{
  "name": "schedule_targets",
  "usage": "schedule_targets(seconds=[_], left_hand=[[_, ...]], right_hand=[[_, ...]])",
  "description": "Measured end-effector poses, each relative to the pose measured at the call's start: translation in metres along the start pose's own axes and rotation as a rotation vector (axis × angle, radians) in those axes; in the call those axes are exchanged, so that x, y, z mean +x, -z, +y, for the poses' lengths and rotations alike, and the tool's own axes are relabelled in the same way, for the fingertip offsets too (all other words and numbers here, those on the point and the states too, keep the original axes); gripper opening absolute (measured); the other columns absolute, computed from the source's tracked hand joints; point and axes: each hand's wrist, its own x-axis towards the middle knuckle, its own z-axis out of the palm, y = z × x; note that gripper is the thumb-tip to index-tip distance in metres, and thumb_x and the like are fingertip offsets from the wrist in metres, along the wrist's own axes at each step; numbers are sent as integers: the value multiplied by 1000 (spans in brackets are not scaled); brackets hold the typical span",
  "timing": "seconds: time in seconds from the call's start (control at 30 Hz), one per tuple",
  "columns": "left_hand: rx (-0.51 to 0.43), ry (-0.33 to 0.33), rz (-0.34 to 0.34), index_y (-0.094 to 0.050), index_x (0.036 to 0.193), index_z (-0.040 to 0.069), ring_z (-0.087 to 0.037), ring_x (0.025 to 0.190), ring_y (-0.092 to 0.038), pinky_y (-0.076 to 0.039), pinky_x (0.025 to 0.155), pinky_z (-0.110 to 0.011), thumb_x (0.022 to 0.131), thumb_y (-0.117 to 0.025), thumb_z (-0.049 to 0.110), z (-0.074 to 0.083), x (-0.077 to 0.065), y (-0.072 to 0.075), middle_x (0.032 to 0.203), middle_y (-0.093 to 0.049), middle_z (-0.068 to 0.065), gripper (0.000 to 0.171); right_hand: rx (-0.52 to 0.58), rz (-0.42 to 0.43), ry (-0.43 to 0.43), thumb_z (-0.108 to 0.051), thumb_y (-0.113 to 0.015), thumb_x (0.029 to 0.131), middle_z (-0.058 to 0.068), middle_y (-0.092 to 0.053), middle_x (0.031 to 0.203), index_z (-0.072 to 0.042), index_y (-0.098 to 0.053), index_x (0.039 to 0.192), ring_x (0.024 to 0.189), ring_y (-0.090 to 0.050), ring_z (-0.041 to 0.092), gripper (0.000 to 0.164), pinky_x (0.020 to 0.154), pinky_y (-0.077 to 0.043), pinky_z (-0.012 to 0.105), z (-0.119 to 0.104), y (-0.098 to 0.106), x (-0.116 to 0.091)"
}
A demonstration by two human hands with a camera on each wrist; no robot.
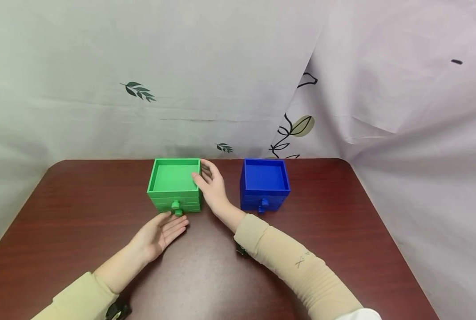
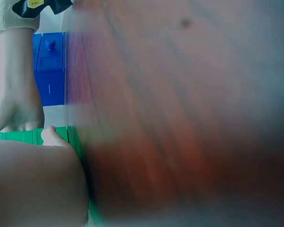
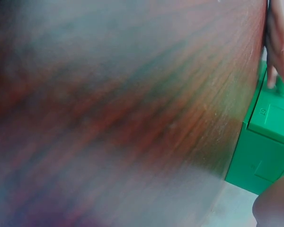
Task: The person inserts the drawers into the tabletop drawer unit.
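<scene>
A small green drawer box (image 1: 167, 198) with an open tray top stands near the table's back edge. Two round knobs (image 1: 175, 205) stick out of its front, one above the other. My right hand (image 1: 214, 189) holds its right side, thumb over the rim and fingers along the outer wall. In front of the box, my left hand (image 1: 158, 235) has straight fingers and an upturned palm, its thumb close to the lower knob; whether it touches is unclear. In the right wrist view, the left fingers (image 3: 278, 56) overlap a green knob on the box (image 3: 258, 161).
A similar blue drawer box (image 1: 265, 178) with two front knobs stands to the right of the green one. Both are on a dark red-brown table (image 1: 206, 275). Pale patterned cloth (image 1: 206, 80) hangs behind the table and along its sides.
</scene>
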Motion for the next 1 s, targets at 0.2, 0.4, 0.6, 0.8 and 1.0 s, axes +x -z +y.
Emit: schedule_targets(seconds=[0.2, 0.4, 0.6, 0.8, 1.0], left_hand=[[42, -9, -2, -29, 156, -3, -9, 102, -77, -63, 100, -25, 117, -33, 23, 0, -3, 11, 107, -77, 2, 47], [73, -44, -25, -46, 143, 0, -9, 105, -77, -62, 101, -24, 118, -33, 28, 4, -8, 17, 110, -78, -1, 40], [62, -67, -39, -62, 120, 8, -11, 107, -77, -62, 102, -25, 117, -35, 28, 9, -15, 19, 112, -78, -3, 33], [73, -91, -54, -62, 120, 10, -12, 110, -76, -62, 103, -25, 118, -35, 29, 17, -25, 21, 118, -78, -4, 34], [31, -162, -119, -72, 113, 14, -15, 111, -77, -63, 101, -26, 118, -34, 26, 29, -32, 28, 118, -78, -5, 40]], right_hand=[[-5, 3, 6, -9, -60, 106, 25, -46, 159, 3, -40, 158, 153, -44, 36, 57, 131, -38, 44, 0, 3, 1], [-10, 19, 9, -8, -61, 106, 25, -48, 158, 2, -42, 157, 152, -45, 36, 55, 131, -39, 41, 0, 7, 3], [2, 22, -34, -9, -62, 105, 23, -48, 159, 0, -44, 157, 152, -45, 36, 56, 130, -40, 41, -2, 12, 5], [9, -3, -85, -10, -65, 104, 22, -48, 160, -1, -44, 158, 153, -44, 36, 58, 130, -40, 41, -6, 18, 6], [17, -27, -105, -10, -66, 104, 21, -49, 160, -2, -45, 158, 153, -45, 35, 58, 130, -40, 40, -12, 27, 7]])
